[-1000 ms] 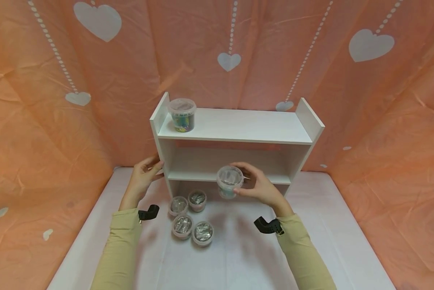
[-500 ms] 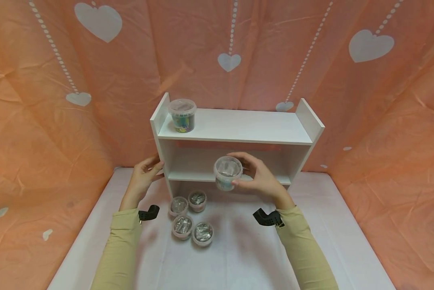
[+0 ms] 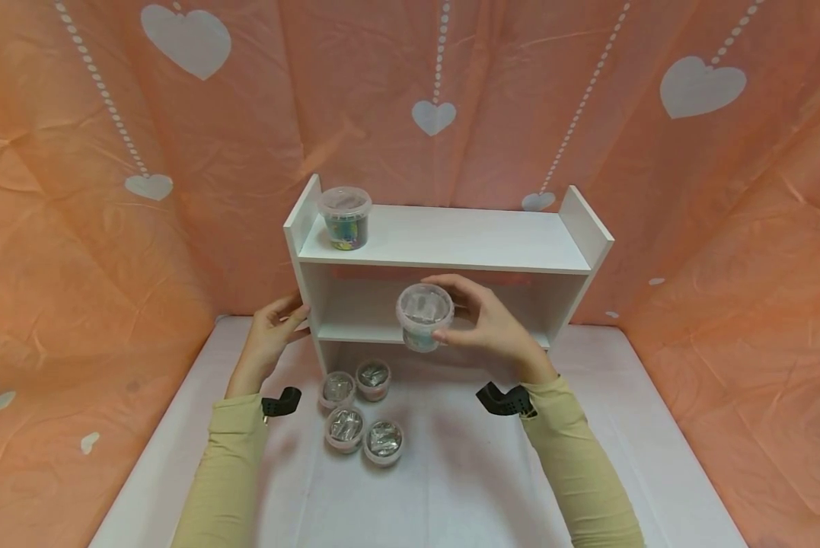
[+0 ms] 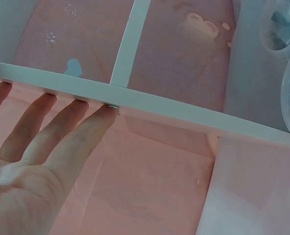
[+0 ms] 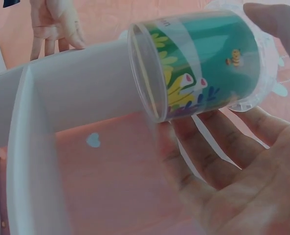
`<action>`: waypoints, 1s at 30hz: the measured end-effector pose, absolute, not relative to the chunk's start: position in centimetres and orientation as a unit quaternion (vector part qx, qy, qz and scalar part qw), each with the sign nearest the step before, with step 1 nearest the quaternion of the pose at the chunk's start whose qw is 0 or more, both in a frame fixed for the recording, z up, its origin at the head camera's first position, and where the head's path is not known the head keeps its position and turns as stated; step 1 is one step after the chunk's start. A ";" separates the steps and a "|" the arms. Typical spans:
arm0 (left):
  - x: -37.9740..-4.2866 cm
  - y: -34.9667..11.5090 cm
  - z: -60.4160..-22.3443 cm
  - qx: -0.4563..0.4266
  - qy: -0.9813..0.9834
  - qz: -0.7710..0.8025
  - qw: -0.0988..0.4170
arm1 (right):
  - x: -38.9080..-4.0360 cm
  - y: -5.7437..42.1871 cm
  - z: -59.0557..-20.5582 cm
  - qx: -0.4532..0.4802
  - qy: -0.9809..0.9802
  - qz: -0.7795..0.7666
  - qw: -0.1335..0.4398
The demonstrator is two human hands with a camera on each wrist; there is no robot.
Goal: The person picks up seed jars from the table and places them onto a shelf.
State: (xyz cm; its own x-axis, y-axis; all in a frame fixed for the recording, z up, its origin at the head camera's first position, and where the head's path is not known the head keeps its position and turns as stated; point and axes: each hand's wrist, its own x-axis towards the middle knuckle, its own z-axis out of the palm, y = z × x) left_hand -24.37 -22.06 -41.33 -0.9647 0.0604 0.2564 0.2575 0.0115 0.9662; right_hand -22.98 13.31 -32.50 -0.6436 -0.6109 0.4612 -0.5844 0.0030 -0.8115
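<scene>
My right hand (image 3: 481,320) grips a clear lidded plastic tub (image 3: 422,323) in front of the middle shelf. In the right wrist view this tub (image 5: 203,63) has a green printed label with a bee and flowers; the thumb lies near the lid and the fingers run along the other side. My left hand (image 3: 272,331) rests against the outer left side of the white shelf unit (image 3: 444,266). Its extended fingertips touch the side panel (image 4: 149,105) in the left wrist view. A similar tub (image 3: 344,221) stands at the left end of the top shelf.
Several lidded tubs (image 3: 384,441) with silvery contents sit grouped on the white tabletop (image 3: 410,510), before the unit's lower left. An orange curtain (image 3: 375,91) with white hearts hangs behind and at both sides. Black wrist cameras (image 3: 505,399) sit at both cuffs.
My right hand has lifted the tub upward and slightly left, from the middle shelf's front edge to before its opening. The left hand has stayed against the shelf unit.
</scene>
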 end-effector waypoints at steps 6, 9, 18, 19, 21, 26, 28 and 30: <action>-24.4 -22.2 -41.4 -0.113 -0.708 -0.693 0.072 | -23.2 13.1 -31.9 -0.428 0.695 -0.578 0.007; -24.4 -22.1 -41.4 -0.112 -0.709 -0.693 0.072 | -23.2 13.1 -31.6 -0.429 0.691 -0.582 0.011; -24.3 -22.1 -41.3 -0.112 -0.709 -0.693 0.075 | -23.5 13.1 -30.4 -0.446 0.683 -0.578 0.021; -24.3 -22.1 -41.3 -0.112 -0.708 -0.693 0.075 | -23.5 13.1 -30.2 -0.445 0.684 -0.578 0.021; -24.3 -22.1 -41.3 -0.110 -0.708 -0.694 0.076 | -23.5 13.1 -30.0 -0.441 0.686 -0.579 0.020; -24.3 -22.0 -41.4 -0.108 -0.712 -0.690 0.074 | -23.6 13.2 -29.6 -0.432 0.687 -0.584 0.021; -24.3 -22.0 -41.4 -0.106 -0.713 -0.689 0.073 | -23.7 13.2 -29.5 -0.430 0.688 -0.585 0.019; -24.3 -22.0 -41.4 -0.105 -0.715 -0.688 0.072 | -23.9 13.2 -29.4 -0.429 0.685 -0.589 0.018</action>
